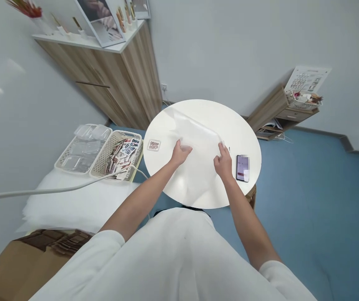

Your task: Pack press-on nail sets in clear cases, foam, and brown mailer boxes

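Note:
A thin, translucent white sheet [196,133], perhaps a flat bag, is spread between my hands over the round white table [245,125]. Its far edge is lifted and slanted, and its near part blends with the tabletop. My left hand [181,154] grips its left side, thumb pointing right and the other fingers partly hidden. At the right, my right hand [223,162] pinches the sheet's corner with bent fingers. A small card with reddish-brown shapes [154,145] lies near the table's left edge. To the right of my right hand rests a phone [243,168], its screen lit.
Left of the table stand a basket of printed packets [96,165] and a basket of clear cases [60,161]. A white cable [72,188] crosses in front of them, above stacked white sheets [66,205]. A wooden cabinet [138,75] and low shelf [270,104] stand behind.

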The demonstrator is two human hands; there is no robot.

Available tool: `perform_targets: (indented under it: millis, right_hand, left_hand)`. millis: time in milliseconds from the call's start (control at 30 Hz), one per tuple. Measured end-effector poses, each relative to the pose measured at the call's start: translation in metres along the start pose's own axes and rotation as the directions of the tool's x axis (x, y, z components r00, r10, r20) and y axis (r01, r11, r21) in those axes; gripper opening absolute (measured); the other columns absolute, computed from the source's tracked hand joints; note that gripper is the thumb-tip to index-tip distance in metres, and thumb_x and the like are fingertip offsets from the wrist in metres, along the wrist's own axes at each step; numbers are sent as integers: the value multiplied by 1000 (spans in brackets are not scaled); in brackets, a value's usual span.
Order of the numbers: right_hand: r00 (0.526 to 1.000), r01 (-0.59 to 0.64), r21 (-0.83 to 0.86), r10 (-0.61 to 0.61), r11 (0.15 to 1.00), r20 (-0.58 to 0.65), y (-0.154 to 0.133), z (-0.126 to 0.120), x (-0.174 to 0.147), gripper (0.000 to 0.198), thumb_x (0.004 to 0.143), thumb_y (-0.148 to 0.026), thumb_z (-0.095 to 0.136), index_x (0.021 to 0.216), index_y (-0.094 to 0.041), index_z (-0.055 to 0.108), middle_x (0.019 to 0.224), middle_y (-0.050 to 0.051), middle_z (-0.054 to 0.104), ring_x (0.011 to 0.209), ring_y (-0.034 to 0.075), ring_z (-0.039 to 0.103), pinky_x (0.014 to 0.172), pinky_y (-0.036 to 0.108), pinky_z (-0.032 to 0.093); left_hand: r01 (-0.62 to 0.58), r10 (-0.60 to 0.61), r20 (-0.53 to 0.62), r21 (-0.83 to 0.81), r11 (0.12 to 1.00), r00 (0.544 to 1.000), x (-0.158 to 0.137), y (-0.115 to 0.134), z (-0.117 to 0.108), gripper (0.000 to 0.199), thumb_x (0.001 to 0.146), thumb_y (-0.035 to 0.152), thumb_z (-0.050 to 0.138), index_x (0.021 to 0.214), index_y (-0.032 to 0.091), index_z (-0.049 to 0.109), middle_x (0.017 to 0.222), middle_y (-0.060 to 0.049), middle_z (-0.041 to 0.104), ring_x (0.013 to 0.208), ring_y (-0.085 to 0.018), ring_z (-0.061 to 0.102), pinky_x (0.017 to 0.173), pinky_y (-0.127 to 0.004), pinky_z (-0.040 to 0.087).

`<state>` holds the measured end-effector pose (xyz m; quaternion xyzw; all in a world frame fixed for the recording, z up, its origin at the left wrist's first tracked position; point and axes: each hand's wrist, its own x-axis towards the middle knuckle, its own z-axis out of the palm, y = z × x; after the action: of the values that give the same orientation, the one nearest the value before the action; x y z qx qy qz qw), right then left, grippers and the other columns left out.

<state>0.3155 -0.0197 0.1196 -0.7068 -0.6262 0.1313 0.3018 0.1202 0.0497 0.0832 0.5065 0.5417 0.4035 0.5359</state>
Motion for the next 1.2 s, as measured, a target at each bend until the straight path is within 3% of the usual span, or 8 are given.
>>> perform_targets:
  millis: [100,200,400,533,700,833,967,1200]
  right_hand:
    - [977,-212,252,197,944,85,22,8,-7,64,74,-18,37,137,-20,28,141,8,31,101,21,55,71,33,55]
    - [918,-396,431,365,811,158,39,18,-13,66,71,-21,40,137,-19,30,142,9,28,92,19,57,60,30,57]
    - [880,-449,577,448,683,154,61,33,2,72,71,-27,45,139,-27,22,144,3,22,104,19,50,61,26,58]
    - [883,-436,636,438,637,166,73,42,19,72,74,-34,47,139,-31,15,147,1,14,113,19,44,72,29,56]
    - [841,-520,664,455,537,291,83,46,17,74,71,-41,59,136,-32,25,144,5,24,123,20,37,89,35,44]
    - [741,-669,626,425,400,520,83,50,8,70,65,-38,65,129,-32,36,123,8,49,96,17,56,75,31,48]
    - [703,-709,624,402,328,587,80,58,3,62,60,-31,66,119,-26,47,91,1,56,68,10,54,60,24,44]
    - [785,-617,561,378,552,491,89,77,15,53,70,-43,56,120,-28,47,113,4,49,95,15,52,74,28,45]
  left_hand:
    - [191,-192,141,20,981,971,-12,-16,10,75,62,37,74,125,18,38,104,-10,63,94,-19,60,84,-33,43]
    - [423,-401,300,-10,906,866,-32,-32,14,66,64,43,70,120,18,44,107,-12,63,91,-20,62,80,-35,45]
    - [554,-462,514,-32,832,723,-67,-43,26,58,62,40,72,114,21,53,109,-11,62,98,-23,60,81,-34,46]
    - [546,-482,475,4,838,736,-76,-55,35,47,60,32,74,103,19,59,98,-9,65,86,-21,63,78,-33,48]
    - [574,-544,239,-72,816,804,-75,-67,24,34,67,32,69,94,14,58,90,-9,66,76,-17,63,68,-29,51]
    - [634,-599,246,-94,768,762,-70,-68,10,31,72,38,63,95,18,57,90,-7,66,73,-16,63,62,-27,51]
    - [621,-627,124,89,779,769,-68,-76,5,23,75,39,59,80,17,54,70,-3,61,59,-13,56,50,-23,45]
    - [434,-527,143,410,802,838,-80,-93,-2,26,78,39,52,63,19,45,54,3,43,45,-11,44,46,-25,35]
